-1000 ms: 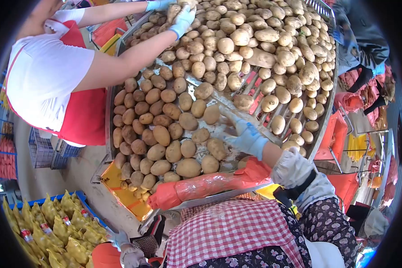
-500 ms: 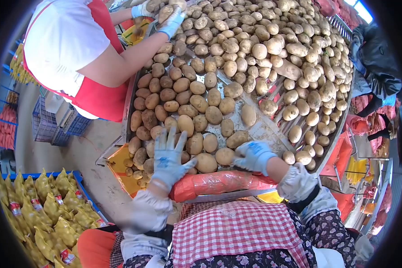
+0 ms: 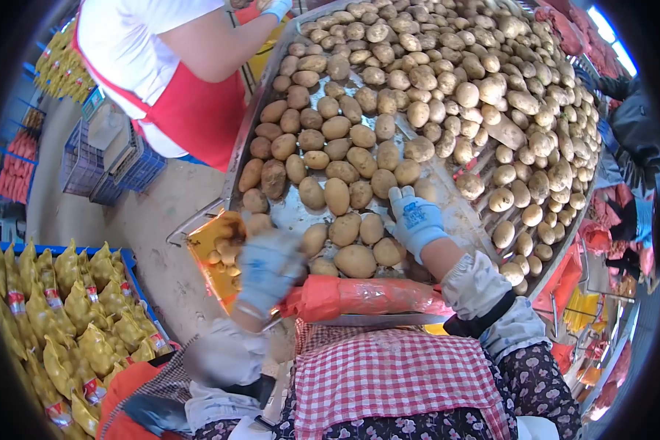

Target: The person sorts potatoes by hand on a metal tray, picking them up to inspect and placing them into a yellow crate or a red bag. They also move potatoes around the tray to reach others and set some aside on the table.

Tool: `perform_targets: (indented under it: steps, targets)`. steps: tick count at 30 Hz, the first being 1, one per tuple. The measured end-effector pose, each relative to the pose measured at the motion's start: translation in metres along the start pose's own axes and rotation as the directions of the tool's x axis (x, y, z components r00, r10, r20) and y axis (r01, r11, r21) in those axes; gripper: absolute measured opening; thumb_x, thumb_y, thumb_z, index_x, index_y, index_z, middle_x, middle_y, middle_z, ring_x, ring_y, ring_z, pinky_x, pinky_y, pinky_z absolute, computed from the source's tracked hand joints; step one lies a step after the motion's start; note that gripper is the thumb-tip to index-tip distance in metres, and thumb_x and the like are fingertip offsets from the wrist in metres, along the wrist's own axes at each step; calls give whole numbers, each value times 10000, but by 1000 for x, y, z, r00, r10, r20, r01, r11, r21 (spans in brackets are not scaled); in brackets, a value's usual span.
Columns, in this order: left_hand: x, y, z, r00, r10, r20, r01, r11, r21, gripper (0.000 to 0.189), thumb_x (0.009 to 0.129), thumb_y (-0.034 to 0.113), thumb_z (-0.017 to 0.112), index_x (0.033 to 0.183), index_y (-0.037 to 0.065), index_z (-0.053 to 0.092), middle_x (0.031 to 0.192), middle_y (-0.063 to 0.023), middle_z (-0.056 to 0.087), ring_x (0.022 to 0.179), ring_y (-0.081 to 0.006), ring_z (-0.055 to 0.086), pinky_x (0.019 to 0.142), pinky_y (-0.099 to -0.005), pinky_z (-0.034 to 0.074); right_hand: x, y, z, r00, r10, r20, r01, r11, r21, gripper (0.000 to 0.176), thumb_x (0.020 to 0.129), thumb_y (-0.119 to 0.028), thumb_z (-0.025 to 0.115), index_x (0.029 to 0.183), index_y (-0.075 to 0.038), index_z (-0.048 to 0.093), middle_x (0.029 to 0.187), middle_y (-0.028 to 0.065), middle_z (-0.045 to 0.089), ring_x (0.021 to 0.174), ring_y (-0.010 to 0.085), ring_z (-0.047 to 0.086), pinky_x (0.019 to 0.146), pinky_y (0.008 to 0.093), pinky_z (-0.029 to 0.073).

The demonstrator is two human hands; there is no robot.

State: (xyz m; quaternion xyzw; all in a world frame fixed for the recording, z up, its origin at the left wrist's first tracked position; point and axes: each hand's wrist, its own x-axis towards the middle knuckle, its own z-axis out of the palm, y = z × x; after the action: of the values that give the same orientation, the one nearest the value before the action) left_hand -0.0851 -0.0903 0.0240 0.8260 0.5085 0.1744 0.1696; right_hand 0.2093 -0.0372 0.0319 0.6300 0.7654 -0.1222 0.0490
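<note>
Metal sorting table: tan, dusty, oval potatoes lie loose along its near edge. The gloved right hand lies flat among them, fingers straight and close together. The gloved left hand, at the near-left corner, is too blurred to show its grip.

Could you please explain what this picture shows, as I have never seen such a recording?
No machine here: the camera sits on a person's head and looks down at their own gloved hands. The right hand lies with open fingers on potatoes spread over a metal sorting table. The left hand is blurred, at the table's near edge beside a yellow bin of small potatoes; whether it holds anything cannot be told. A co-worker in a red apron stands at the table's left side, and yellow bags fill a blue crate on the floor.
</note>
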Motion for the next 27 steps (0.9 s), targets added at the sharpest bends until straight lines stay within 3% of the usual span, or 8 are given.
perform_targets:
  steps: [5, 13, 16, 18, 20, 22, 26, 27]
  targets:
    - [24, 47, 34, 704, -329, 629, 189, 941, 280, 407, 937, 422, 464, 1180, 125, 603, 1000, -128, 698, 905, -329, 668, 808, -441, 496, 2, -10, 9, 990, -92, 104, 99, 993, -63, 348, 897, -323, 550, 1154, -88, 568, 1129, 184, 602, 987, 302, 645, 800, 418, 515]
    - [29, 41, 34, 694, -337, 636, 398, 916, 51, 581, 871, 490, 588, 1254, 58, 519, 1120, -210, 644, 1044, -370, 622, 893, -448, 482, -40, 24, 6, 999, 44, 17, -45, 787, 615, 348, 902, -282, 602, 1166, -55, 613, 1177, 174, 608, 1053, 279, 624, 881, 369, 498]
    - [21, 33, 30, 759, -355, 546, 532, 822, -205, 599, 839, 435, 667, 1251, 29, 509, 1204, -226, 596, 1101, -389, 584, 922, -439, 470, -51, 29, 13, 965, 112, 238, -262, 457, 850, 438, 929, -303, 612, 1294, -70, 550, 1236, 131, 592, 1116, 188, 589, 888, 315, 489]
    - [17, 38, 50, 937, -340, 82, 328, 771, -546, 629, 844, 390, 681, 1297, 7, 472, 1280, -244, 526, 1179, -396, 525, 966, -418, 448, -60, 2, -3, 983, -39, 179, -181, -58, 982, 528, 921, -288, 630, 1376, -80, 462, 1217, 97, 594, 1082, 189, 593, 859, 319, 505]
    - [38, 80, 36, 989, -147, -10, 84, 624, -777, 668, 868, 399, 640, 1360, 4, 421, 1350, -258, 444, 1259, -408, 439, 1033, -437, 394, -52, -19, -15, 968, -50, 244, -249, -164, 954, 598, 897, -268, 660, 1399, -65, 406, 1206, 93, 590, 1062, 196, 601, 840, 310, 515]
    - [49, 75, 50, 984, -108, -139, 18, 850, -526, 678, 875, 393, 621, 1388, 12, 394, 1358, -252, 437, 1276, -405, 419, 1051, -441, 374, -40, -24, -18, 953, -116, 279, -300, -260, 918, 528, 886, -260, 662, 1331, -54, 466, 1144, 74, 608, 1003, 169, 607, 807, 300, 512]
    - [14, 29, 53, 1000, -10, -17, 12, 991, 130, 597, 877, 368, 582, 1343, 17, 454, 1355, -231, 454, 1298, -399, 393, 1060, -464, 355, -39, 28, -19, 954, -155, -257, 287, 719, 633, 452, 868, -244, 639, 1232, -9, 514, 1045, 118, 640, 872, 217, 620, 694, 320, 504]
    - [-1, 22, 48, 1000, -17, -19, 19, 991, 131, 597, 877, 368, 582, 1343, 17, 454, 1355, -231, 454, 1298, -399, 393, 1060, -464, 355, -33, 49, -5, 953, -162, -255, 291, 717, 633, 452, 868, -244, 639, 1232, -9, 514, 1045, 118, 640, 872, 217, 620, 694, 320, 504]
